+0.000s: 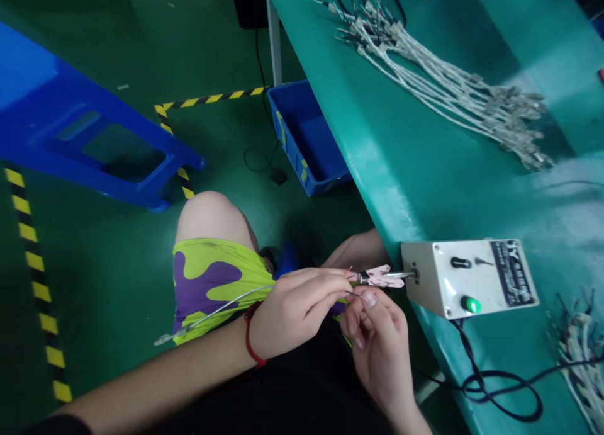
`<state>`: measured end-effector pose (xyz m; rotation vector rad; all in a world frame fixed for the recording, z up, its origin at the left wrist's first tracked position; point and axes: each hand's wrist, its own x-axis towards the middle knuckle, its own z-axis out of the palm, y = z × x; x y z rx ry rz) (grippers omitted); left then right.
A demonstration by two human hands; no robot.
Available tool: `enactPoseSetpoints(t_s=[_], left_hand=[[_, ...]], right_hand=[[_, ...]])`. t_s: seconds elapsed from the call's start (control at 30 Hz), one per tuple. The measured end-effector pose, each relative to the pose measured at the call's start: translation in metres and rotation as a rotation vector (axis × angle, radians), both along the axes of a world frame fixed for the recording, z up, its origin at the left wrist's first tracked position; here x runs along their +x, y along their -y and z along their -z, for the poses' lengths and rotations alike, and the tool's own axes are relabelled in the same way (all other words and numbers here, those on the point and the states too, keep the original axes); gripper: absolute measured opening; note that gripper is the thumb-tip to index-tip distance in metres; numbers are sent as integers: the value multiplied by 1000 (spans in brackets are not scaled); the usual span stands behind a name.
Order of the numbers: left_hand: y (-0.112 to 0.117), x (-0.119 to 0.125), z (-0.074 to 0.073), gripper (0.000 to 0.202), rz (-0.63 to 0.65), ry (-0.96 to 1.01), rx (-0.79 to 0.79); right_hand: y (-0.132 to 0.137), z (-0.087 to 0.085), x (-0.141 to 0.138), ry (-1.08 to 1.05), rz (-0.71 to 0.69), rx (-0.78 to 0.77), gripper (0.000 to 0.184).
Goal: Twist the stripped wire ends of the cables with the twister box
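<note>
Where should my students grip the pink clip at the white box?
Grip the pink clip by its broad flat body, coming from the near side, by the left hand and right hand. Its far end meets a thin metal rod entering the white box, which leaves little to hold there.

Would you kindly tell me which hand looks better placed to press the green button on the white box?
Probably the right hand: it is closer to the white box and its green button, whereas the left hand is farther off, holding a thin grey cable.
</note>
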<state>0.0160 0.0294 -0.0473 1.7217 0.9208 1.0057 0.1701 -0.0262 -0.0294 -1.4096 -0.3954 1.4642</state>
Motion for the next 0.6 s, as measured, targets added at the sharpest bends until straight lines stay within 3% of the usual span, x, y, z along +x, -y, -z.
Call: enactPoseSetpoints(t_s=[0.17, 0.3, 0.43, 0.6], left_hand=[[2, -2, 0, 22, 7, 0, 15], [4, 0, -1, 20, -23, 30, -65], [1, 4, -3, 17, -97, 67, -284], [-3, 9, 0, 15, -138, 250, -599]], right_hand=[[-2, -3, 1, -32, -17, -19, 23], [1, -3, -1, -59, -35, 2, 23], [2, 5, 3, 16, 22, 15, 23], [-6, 10, 11, 46, 173, 80, 37]])
